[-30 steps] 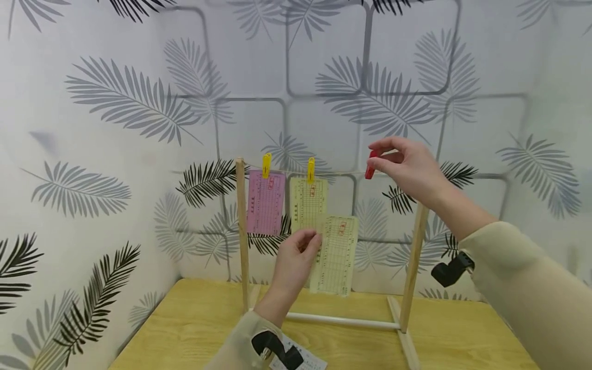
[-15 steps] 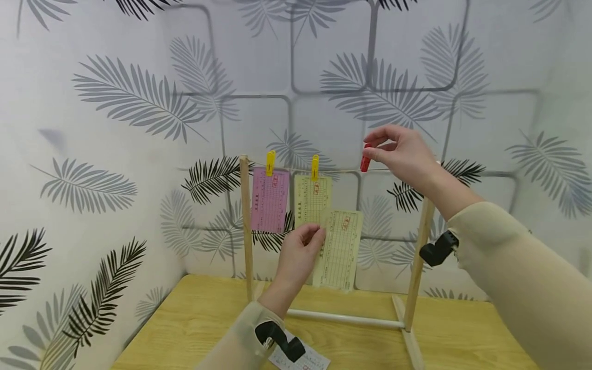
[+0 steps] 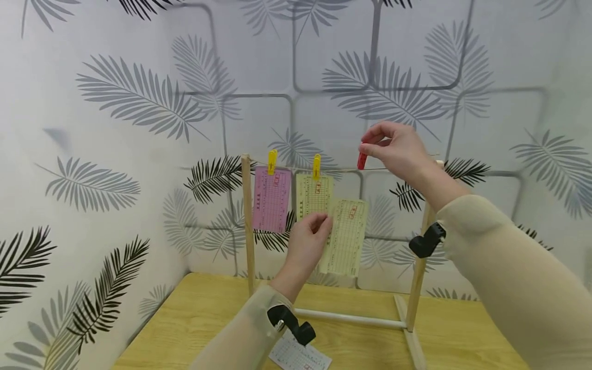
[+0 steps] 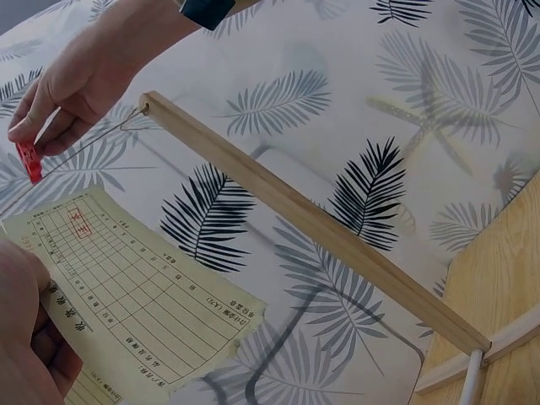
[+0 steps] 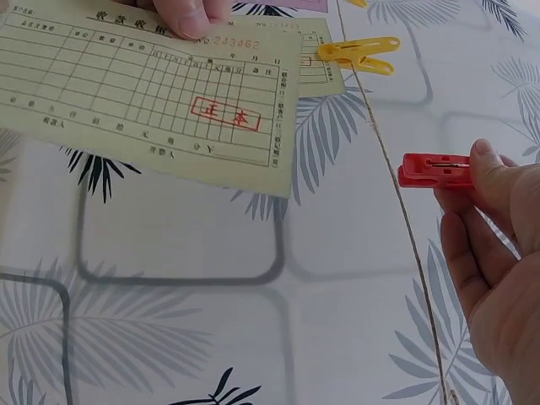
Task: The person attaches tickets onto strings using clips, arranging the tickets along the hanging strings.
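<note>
My left hand (image 3: 305,246) pinches a pale yellow receipt slip (image 3: 346,239) by its left edge, below the string. The slip tilts a little and overlaps the hanging yellow slip (image 3: 313,192) behind it in the head view. Between thumb and fingers of my right hand (image 3: 401,154) is a red clothespin (image 3: 362,158), near the string. In the right wrist view the red clothespin (image 5: 432,171) points its jaw end at the string (image 5: 413,232), and its handles lie in the fingers. A pink slip (image 3: 272,200) hangs at left. Yellow clothespins (image 3: 272,162) hold both hanging slips.
The string runs between two wooden posts (image 3: 248,231) of a stand with a white bottom bar (image 3: 349,318). Another printed slip (image 3: 300,354) lies on the wooden table (image 3: 185,313), partly under the left forearm. A leaf-patterned wall stands behind.
My left hand has raised the slip slightly and moved it right. My right hand has shifted a little left and up with the red clothespin. The head view has shifted slightly.
</note>
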Motion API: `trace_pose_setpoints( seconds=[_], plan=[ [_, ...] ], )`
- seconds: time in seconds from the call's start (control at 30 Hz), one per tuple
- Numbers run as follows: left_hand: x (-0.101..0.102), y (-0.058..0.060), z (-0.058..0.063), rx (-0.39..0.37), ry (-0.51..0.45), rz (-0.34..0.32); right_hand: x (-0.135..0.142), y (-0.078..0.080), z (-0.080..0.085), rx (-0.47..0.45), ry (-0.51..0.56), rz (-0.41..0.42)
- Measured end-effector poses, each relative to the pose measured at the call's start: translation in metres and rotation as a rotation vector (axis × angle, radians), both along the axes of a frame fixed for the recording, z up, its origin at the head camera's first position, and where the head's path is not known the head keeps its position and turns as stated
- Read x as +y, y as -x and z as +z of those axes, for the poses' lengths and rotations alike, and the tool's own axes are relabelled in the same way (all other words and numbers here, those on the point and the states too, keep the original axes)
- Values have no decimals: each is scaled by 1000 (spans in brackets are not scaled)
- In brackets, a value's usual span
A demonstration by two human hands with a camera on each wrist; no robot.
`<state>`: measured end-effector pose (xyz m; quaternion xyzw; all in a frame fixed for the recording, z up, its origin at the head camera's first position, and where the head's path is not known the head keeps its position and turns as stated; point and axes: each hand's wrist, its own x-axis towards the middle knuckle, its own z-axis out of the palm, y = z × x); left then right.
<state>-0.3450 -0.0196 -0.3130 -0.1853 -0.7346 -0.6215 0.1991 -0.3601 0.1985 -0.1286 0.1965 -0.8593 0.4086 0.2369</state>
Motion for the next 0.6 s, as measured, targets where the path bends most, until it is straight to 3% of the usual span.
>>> trace_pose_setpoints(
  seconds=[0.43,0.6],
  plan=[
    [22,13,9,-17,-30,67,-11,3,-5,25,-54,24],
    [25,16,11,-34,-46,56,-11,6,-9,36,-78,23]
  ],
)
